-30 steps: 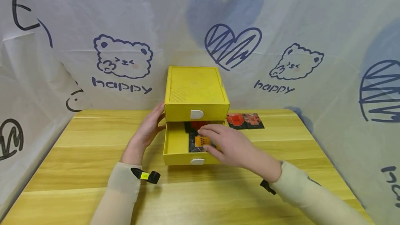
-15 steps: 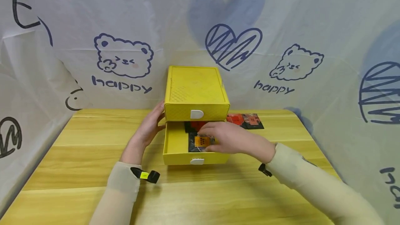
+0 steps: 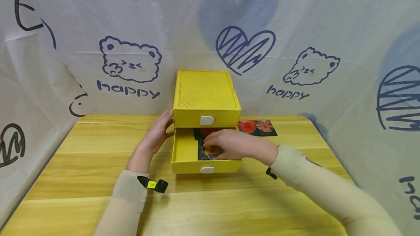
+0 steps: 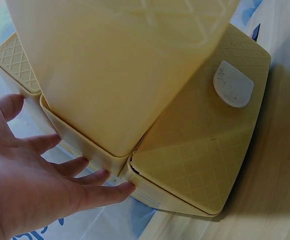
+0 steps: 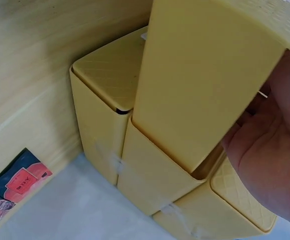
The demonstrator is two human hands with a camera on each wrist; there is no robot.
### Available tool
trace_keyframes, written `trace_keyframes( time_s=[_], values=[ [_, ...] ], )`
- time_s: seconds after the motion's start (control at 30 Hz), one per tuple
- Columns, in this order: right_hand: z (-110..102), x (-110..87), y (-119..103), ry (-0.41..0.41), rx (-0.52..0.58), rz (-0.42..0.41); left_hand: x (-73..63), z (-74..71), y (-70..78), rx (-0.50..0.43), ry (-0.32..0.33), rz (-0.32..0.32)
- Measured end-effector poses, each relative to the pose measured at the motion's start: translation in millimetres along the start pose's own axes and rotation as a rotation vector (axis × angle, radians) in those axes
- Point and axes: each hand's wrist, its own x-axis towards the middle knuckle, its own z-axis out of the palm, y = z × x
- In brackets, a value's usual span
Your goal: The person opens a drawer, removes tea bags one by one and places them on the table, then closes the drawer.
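Note:
A yellow drawer cabinet (image 3: 206, 88) has its middle drawer (image 3: 185, 145) pulled out. Inside it, toward the right, lies a flat black packet with an orange label (image 3: 210, 150). My right hand (image 3: 239, 144) reaches in over the drawer's right wall. Its fingers and thumb rest spread apart over that packet, the label showing between them; the right wrist view hides the fingertips behind the drawer. Behind this packet lies a black-and-red one (image 3: 201, 133), partly covered by the hand. My left hand (image 4: 45, 175) touches the cabinet's left side with extended fingertips.
Two black packets with red labels (image 3: 257, 127) lie side by side on the wooden table (image 3: 203, 207), right of the cabinet. White knobs (image 3: 206, 120) mark the drawer fronts. A printed cloth (image 3: 190, 21) hangs close behind the table.
My right hand has lowered into the drawer, and its fingers have shifted left over the orange-labelled packet. Packet, drawer and left hand stay where they were.

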Motion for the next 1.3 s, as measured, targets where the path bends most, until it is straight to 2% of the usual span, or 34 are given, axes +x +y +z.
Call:
trace_keyframes(
  time_s=[0.33,0.6,1.3],
  values=[
    [8.7,7.0,4.3,0.003,-0.062,-0.023,0.1,0.2,-0.4,-0.004,-0.003,0.001],
    [11.7,7.7,5.0,0.014,-0.067,-0.033,0.0,0.1,0.1,0.001,-0.004,0.002],
    [6.8,4.6,6.5,-0.019,0.021,-0.043,-0.6,0.3,-0.1,-0.009,-0.007,0.007]
  ],
)
